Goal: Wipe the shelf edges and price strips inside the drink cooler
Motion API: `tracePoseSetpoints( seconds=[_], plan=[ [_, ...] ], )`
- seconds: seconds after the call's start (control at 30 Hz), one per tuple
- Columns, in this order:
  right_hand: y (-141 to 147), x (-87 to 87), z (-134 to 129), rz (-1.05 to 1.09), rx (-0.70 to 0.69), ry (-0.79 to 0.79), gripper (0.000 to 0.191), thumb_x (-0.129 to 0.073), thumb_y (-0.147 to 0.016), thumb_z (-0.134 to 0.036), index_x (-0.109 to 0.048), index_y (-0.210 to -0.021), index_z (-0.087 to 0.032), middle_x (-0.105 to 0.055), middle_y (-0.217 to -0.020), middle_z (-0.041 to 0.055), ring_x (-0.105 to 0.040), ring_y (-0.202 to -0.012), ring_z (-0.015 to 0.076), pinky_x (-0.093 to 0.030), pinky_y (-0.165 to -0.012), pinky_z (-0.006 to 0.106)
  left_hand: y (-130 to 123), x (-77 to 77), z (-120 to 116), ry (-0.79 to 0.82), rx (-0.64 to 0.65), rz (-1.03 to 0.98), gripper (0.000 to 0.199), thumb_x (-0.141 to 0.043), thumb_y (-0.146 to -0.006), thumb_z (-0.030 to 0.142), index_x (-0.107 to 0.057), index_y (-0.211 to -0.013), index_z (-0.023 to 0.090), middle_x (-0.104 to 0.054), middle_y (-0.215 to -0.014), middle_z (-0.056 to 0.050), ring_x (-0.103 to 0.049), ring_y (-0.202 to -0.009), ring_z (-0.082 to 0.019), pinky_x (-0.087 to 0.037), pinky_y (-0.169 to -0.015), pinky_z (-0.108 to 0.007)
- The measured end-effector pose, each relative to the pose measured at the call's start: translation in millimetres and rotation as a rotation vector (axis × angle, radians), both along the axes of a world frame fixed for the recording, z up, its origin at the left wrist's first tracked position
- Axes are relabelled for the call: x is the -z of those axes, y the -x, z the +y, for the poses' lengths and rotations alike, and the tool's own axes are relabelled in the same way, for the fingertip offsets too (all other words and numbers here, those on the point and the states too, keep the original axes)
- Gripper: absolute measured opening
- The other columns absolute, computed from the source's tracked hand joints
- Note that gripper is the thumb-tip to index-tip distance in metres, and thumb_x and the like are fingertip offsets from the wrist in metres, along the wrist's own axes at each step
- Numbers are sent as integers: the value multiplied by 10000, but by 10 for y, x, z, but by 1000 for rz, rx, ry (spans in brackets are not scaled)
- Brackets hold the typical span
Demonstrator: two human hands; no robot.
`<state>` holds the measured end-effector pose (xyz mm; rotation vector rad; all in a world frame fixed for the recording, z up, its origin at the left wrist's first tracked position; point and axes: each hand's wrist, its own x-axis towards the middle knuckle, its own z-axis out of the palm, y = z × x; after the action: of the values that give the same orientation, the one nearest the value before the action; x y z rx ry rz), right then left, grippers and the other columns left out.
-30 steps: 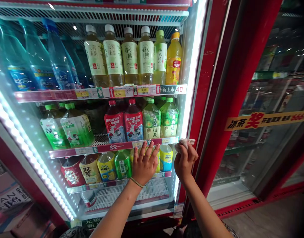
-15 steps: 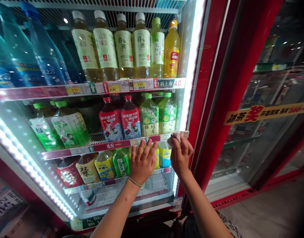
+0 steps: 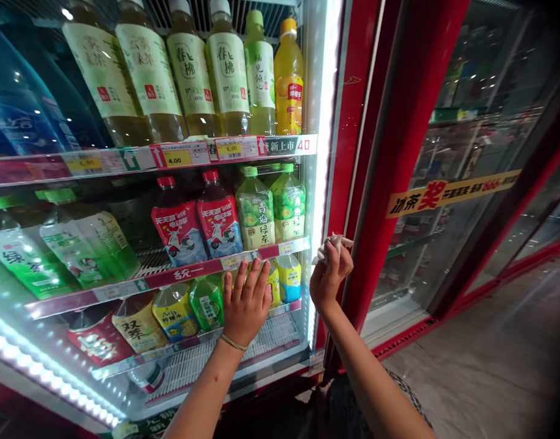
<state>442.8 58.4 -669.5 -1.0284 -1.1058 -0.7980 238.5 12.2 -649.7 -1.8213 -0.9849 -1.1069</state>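
Left hand [image 3: 247, 302] spread flat, seemingly braced against the drinks fridge [image 3: 348, 110] for steadiness, while beside it the right hand [image 3: 332, 271] pinches a crumpled pale cloth [image 3: 339, 240].

This is a shop that sells cold drinks: on the nine o'clock side stands a lit drinks fridge [image 3: 350, 116], its shelves lined with labelled bottles [image 3: 227, 73], several of a kind side by side, and yellow price tags [image 3: 177, 158], one reading 4.00, run along the shelf edge at ten o'clock. At three o'clock a second fridge [image 3: 412, 122] with a glass front carries a yellow advertising strip [image 3: 453, 194], dim stock showing behind it, and a smooth grey floor [image 3: 485, 341] stretches alongside at four o'clock.
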Motion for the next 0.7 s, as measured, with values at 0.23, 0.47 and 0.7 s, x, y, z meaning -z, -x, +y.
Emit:
tracePoseSetpoints(
  seconds=[0.23, 0.47, 0.7],
  plan=[
    [84, 0, -2, -255, -73, 49, 528, -547, -972, -102, -556, -1426, -372, -582, -1389, 67, -538, -1363, 263, -491, -1166, 503, -10, 24, 5, 1, -3, -11, 732, -646, -973, 265, -323, -1630, 258, -570, -1535, -75, -198, -1610, -222, -76, -1358, -468],
    [231, -71, -7, -71, -84, -56, 555, -499, -986, -87, -507, -1502, -289, -534, -1408, 112, -528, -1368, 276, -489, -1160, 517, -14, 27, 3, -5, -3, -20, 724, -651, -973, 267, -333, -1624, 247, -615, -1495, -67, -137, -1625, -190, -53, -1358, -460],
    [288, -164, -35, -92, -82, -56, 545, -521, -989, -110, -522, -1495, -314, -544, -1425, 99, -539, -1354, 288, -445, -1198, 568, 47, 40, 4, -2, 2, 31, 726, -663, -969, 287, -347, -1619, 220, -637, -1467, -81, -276, -1592, -230, -79, -1357, -455]
  ],
)
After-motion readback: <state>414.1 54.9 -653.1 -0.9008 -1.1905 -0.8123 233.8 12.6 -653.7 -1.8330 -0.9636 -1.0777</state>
